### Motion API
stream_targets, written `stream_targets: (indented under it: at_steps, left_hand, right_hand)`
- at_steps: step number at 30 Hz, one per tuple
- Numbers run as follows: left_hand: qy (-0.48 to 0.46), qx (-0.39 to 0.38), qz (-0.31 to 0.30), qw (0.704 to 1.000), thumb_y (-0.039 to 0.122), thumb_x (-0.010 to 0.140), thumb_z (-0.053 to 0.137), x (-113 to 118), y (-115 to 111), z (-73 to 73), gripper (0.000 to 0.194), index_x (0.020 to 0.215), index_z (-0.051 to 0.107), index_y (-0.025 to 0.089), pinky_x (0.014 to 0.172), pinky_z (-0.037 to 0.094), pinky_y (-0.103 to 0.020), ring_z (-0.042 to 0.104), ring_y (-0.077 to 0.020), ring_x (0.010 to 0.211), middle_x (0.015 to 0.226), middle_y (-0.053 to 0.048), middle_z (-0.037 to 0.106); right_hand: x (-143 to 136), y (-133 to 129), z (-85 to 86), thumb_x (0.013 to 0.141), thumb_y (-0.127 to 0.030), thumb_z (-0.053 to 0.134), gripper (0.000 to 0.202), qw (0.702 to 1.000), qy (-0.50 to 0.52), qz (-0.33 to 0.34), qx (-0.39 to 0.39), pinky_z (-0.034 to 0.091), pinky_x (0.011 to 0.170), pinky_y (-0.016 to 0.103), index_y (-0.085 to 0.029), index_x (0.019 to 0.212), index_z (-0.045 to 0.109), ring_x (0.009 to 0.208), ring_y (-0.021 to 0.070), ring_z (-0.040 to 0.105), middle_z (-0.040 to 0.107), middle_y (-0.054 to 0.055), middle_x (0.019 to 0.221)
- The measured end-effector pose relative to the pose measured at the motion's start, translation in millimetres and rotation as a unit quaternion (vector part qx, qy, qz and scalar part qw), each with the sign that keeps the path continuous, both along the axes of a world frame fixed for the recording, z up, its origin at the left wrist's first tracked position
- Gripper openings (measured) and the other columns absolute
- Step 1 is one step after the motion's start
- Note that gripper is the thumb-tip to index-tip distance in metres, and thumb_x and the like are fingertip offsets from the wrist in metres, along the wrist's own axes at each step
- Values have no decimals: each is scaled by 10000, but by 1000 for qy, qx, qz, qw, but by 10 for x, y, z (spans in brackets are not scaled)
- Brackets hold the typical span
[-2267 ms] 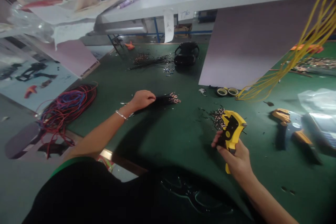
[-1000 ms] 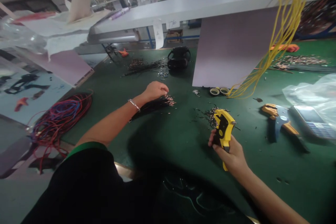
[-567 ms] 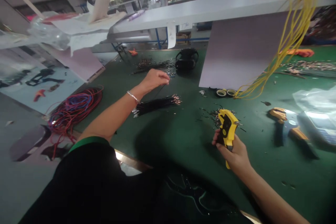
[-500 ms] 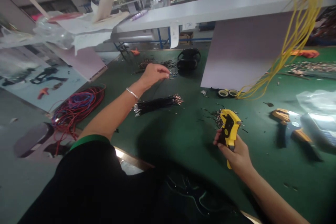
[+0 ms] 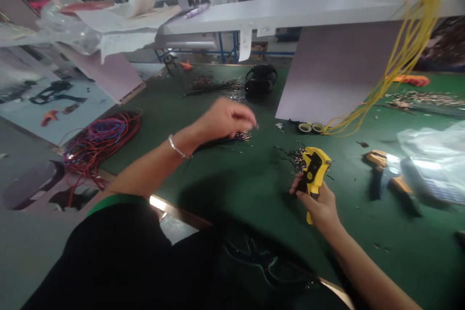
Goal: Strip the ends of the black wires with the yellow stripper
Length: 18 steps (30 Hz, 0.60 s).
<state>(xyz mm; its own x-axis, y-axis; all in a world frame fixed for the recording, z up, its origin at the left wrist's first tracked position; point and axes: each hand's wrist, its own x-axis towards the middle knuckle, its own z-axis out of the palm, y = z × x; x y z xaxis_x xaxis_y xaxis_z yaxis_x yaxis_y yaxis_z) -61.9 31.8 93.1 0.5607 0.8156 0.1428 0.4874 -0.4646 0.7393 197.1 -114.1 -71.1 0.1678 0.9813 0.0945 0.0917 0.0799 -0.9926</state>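
Green table (image 5: 225, 193) w/ red-blue cable coil (image 5: 100, 138) at left edge, black wire bundle (image 5: 232, 138) mid-table, right hand (image 5: 319, 206) clamped on yellow stripper tool (image 5: 313, 174) nr scrap pile, left hand (image 5: 227, 118) raised over bundle, fingers pinched together, contents unclear.

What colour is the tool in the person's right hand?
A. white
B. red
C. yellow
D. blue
C: the right hand grips a yellow and black hand tool above the green table.
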Motion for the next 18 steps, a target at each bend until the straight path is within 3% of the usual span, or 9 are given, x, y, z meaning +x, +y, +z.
stream_targets:
  at_steps: [2,4,7,9,13,18]
  left_hand:
    - [70,-89,-38,993,209,756,640,-47,-35,-441,153,840,757,157,504,440,-201,562,-78,472,633,-5,678]
    - [154,-103,-9,983,148,708,604,-151,34,-855,169,776,758,159,511,448,-191,580,-86,463,567,9,664]
    - [180,-83,27,980,130,647,614,-318,225,-1246,150,697,751,165,545,466,-207,622,-118,516,575,8,686]
    - [177,-55,53,981,143,634,627,-381,347,-1332,140,680,750,189,635,488,-220,660,-138,636,646,9,720]
    - [138,-24,97,985,162,671,608,-365,478,-1284,150,704,742,221,711,501,-223,678,-151,825,836,11,761]
    - [77,-73,111,988,235,806,553,-107,355,-1220,235,938,721,137,488,455,-212,604,-108,522,732,-64,742]
  right_hand:
    - [-4,7,7,673,-226,641,298,1000,7,-6,-3,528,621,337,-186,962,576,629,182,618,633,28,774]
    - [-11,10,8,664,-230,643,308,1000,12,-11,-8,526,616,339,-185,961,574,624,182,618,631,27,770]
    - [-21,11,7,668,-247,633,313,1000,13,-11,-15,522,635,349,-184,969,570,633,183,616,625,26,769]
    - [-25,13,7,673,-255,620,315,1000,11,-10,-19,518,645,353,-184,976,568,637,181,613,619,24,770]
    - [-27,22,13,673,-254,610,307,1000,20,-9,-20,514,641,347,-189,970,565,630,174,608,612,17,769]
    - [-26,42,25,671,-229,619,306,999,41,-6,-20,508,631,334,-192,968,557,635,170,602,608,12,765]
